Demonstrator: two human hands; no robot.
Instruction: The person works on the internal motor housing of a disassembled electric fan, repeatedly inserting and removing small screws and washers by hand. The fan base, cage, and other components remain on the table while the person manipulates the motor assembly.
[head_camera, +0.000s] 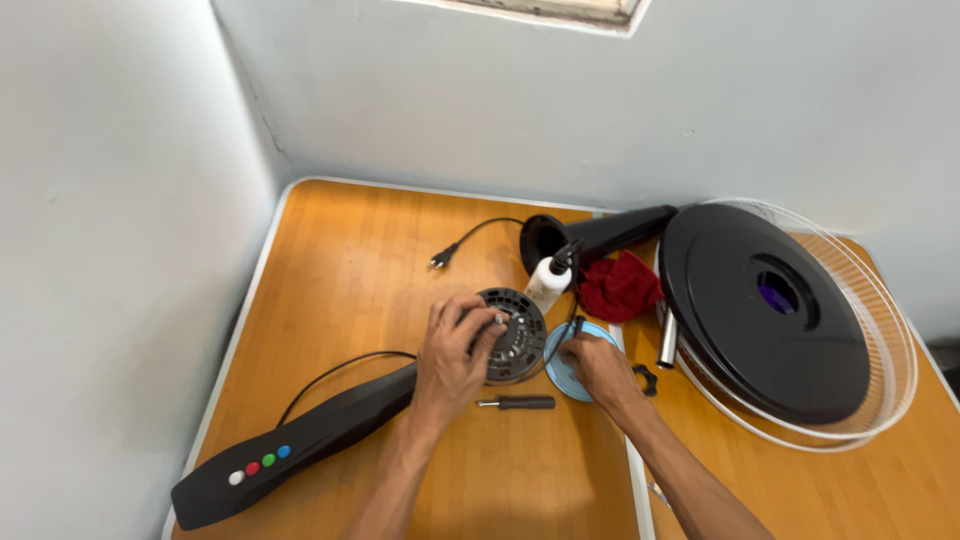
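Left hand (452, 360) clamped over the motor (513, 335) at table (350, 260) centre, right hand (598, 368) at its 3 o'clock pinching something small over the blue disc (566, 372), we'd best keep the housing steady and the screwdriver (518, 402) at 6 o'clock near.

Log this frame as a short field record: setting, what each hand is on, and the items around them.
Setting: wooden table in a wall corner
Left hand: gripping the round black motor housing
Right hand: resting on a light blue disc
Near hands: black screwdriver, white bottle, red cloth, small black knob
Left side: black control column with coloured buttons
Right side: round black base lying on a white wire grille
Also: power plug, metal tube
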